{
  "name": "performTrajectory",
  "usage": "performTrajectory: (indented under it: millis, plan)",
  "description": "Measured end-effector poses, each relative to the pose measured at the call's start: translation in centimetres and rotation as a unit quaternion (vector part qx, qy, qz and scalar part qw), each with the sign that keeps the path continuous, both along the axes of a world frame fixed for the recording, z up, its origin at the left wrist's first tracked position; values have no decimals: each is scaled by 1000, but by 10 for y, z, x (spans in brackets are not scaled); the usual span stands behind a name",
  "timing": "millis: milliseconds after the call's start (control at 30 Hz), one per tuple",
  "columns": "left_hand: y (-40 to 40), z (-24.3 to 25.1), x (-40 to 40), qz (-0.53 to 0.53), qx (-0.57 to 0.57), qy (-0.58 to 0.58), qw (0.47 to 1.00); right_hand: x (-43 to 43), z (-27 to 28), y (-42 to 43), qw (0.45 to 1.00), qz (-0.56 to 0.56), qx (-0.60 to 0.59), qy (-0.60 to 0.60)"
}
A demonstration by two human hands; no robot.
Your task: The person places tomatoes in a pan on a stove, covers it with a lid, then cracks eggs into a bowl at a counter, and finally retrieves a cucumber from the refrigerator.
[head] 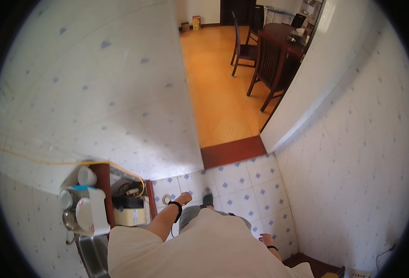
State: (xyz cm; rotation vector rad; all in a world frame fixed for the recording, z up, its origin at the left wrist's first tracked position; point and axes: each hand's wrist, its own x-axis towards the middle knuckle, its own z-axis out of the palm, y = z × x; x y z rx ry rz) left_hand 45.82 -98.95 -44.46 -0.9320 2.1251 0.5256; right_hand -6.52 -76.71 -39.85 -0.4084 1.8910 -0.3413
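Observation:
My left hand (185, 198) hangs over the tiled floor (235, 194), near a round floor drain (166, 199); its fingers look curled, and whether it holds anything is hard to see. A black band (178, 208) is around that wrist. At the lower right my right hand (266, 238) hangs beside my body with its fingers bent, small and partly hidden, and a thin dark band around the wrist. What its fingers do cannot be told. One foot in a dark green shoe (208, 198) is on the tiles.
A dark red threshold (234, 151) lies in the doorway to an orange floor (214, 90) with wooden chairs (270, 66) and a round table (280, 34). At left are a dish rack (100, 212) with bowls, a metal sink (94, 252) and a yellow hose or cord (121, 167).

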Motion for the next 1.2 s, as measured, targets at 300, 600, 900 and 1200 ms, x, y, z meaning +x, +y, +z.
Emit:
performTrajectory:
  millis: [300,600,900,1200]
  plan:
    - [-275,73,-104,243,-99,263,928,12,21,-291,999,-13,-38,-2]
    - [-448,114,-141,608,201,107,760,-24,13,-721,815,558,-157,30]
    - [-573,114,-87,638,-179,197,723,14,77,-1092,875,412,-210,145]
    - [-674,61,54,862,113,69,489,145,49,-1196,831,526,-181,15]
